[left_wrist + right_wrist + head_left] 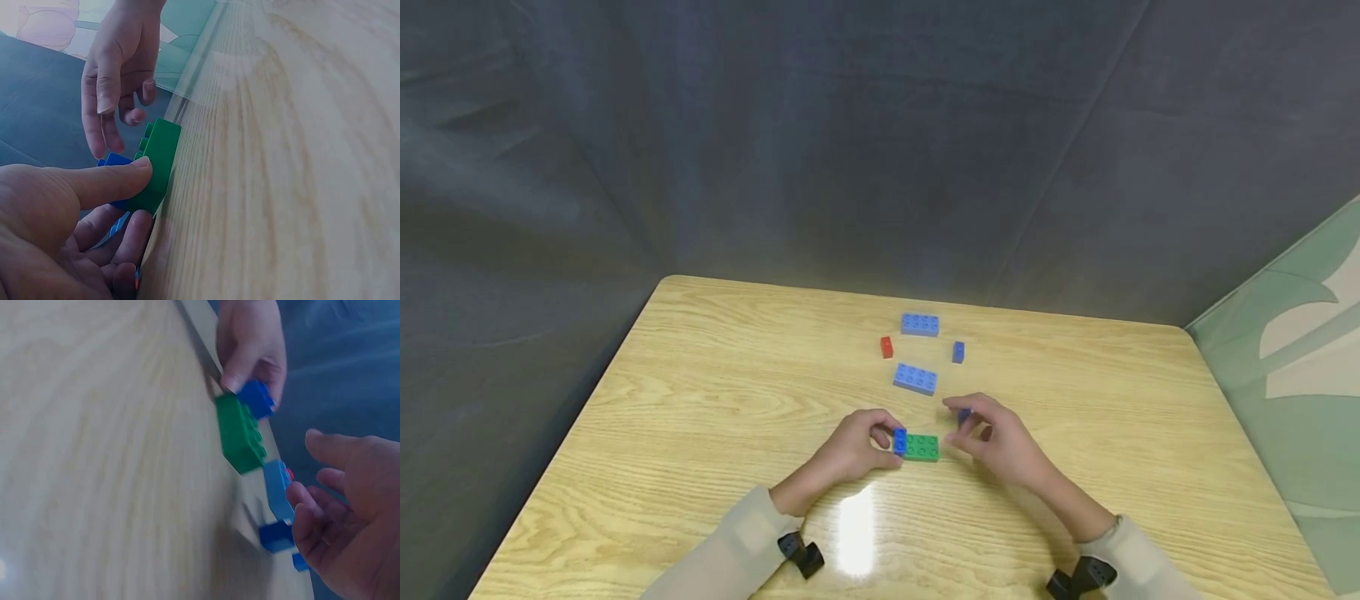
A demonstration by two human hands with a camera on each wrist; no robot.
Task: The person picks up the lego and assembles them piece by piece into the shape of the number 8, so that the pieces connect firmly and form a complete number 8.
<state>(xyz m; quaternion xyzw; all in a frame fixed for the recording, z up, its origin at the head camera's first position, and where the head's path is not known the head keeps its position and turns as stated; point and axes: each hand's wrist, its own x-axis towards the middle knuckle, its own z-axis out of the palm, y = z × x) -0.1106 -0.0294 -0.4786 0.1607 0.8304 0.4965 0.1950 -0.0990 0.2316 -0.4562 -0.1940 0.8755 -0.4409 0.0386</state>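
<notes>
My left hand (855, 446) pinches the left end of a green toy building brick (922, 447), thumb on the near side and fingers on the far side. A small blue brick (899, 441) sits across the studs at that end. To the right, my right hand (1000, 442) hovers with loosely bent fingers and a gap between thumb and index; nothing is held. Just past its fingers a small dark blue brick (275, 536) stands on the table, partly hidden by the hand in the head view.
Beyond the hands on the wooden table (737, 358) lie a light blue brick (915, 379), a second light blue brick (920, 324), a small red brick (887, 347) and a small blue brick (958, 352). Dark cloth (850, 150) hangs behind the far edge.
</notes>
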